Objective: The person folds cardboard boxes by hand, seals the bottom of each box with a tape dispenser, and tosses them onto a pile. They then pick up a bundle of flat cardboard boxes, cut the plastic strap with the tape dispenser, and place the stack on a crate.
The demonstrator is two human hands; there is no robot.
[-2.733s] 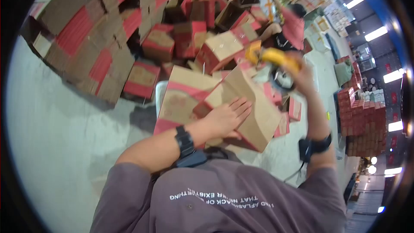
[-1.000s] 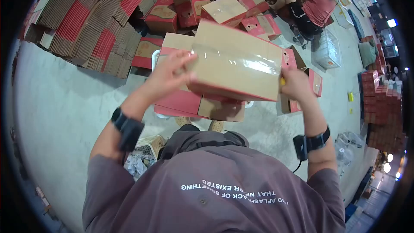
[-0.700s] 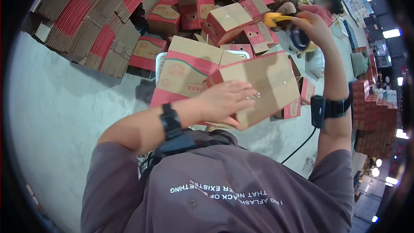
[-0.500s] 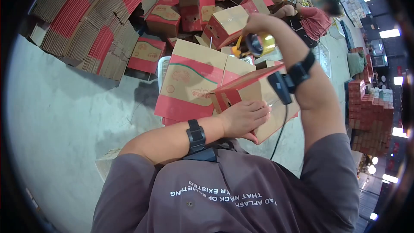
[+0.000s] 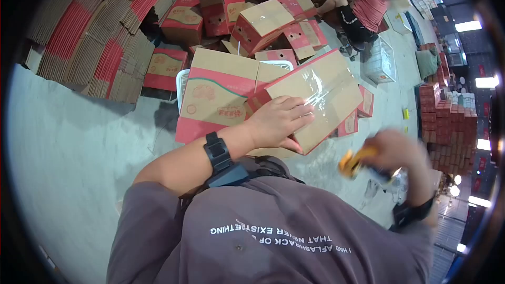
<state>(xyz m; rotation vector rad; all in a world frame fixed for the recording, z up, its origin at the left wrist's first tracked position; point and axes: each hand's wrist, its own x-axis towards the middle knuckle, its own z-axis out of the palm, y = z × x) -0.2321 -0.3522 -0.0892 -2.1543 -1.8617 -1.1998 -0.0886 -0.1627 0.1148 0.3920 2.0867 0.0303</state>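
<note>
My left hand (image 5: 280, 122) lies over the near edge of a red and brown cardboard box (image 5: 336, 92) and holds it tilted in front of me. A shiny strip of clear tape (image 5: 317, 89) runs along the box's brown face. My right hand (image 5: 394, 152), smeared by motion, grips a yellow tape dispenser (image 5: 355, 162) to the right of the box, apart from it. Beneath and left of the box lie flattened cartons (image 5: 215, 92) with red bands and a green line, on a white plastic crate (image 5: 182, 81) that shows only at its rim.
Tall stacks of folded cartons (image 5: 79, 37) stand at the left. Several made-up boxes (image 5: 263, 21) are heaped ahead. Another person (image 5: 363, 8) sits at the back right, near a clear plastic crate (image 5: 381, 60). Red cartons (image 5: 442, 115) are piled farther right.
My right hand has swung with the tape dispenser from beyond the box down to its right side. The box's taped face is now in full view. My left hand stays on it.
</note>
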